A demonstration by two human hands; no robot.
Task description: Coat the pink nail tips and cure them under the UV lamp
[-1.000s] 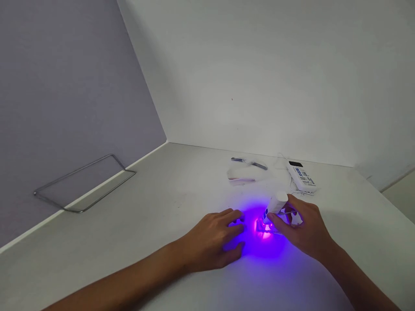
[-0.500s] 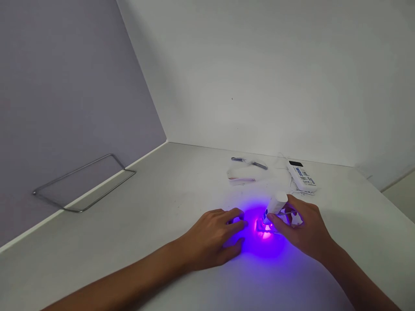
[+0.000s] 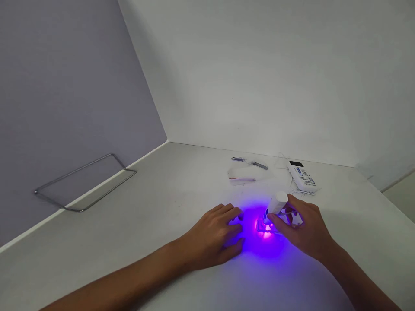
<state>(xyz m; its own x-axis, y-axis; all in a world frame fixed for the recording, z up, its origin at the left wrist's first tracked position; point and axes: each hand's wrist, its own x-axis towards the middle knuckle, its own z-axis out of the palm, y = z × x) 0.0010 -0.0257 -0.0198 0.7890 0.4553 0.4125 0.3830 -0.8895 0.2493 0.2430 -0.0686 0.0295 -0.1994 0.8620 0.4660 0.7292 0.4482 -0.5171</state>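
Steady the white, cylindrical, plastic-looking lamp [image 3: 277,203], pinched in the right hand [image 3: 304,226]; rest the half-curled, empty left hand [image 3: 215,235] nearby.

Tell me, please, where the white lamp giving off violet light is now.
In the head view, the white lamp is in the lower half, right of centre, tilted and held by the right hand, with the left hand to its left.
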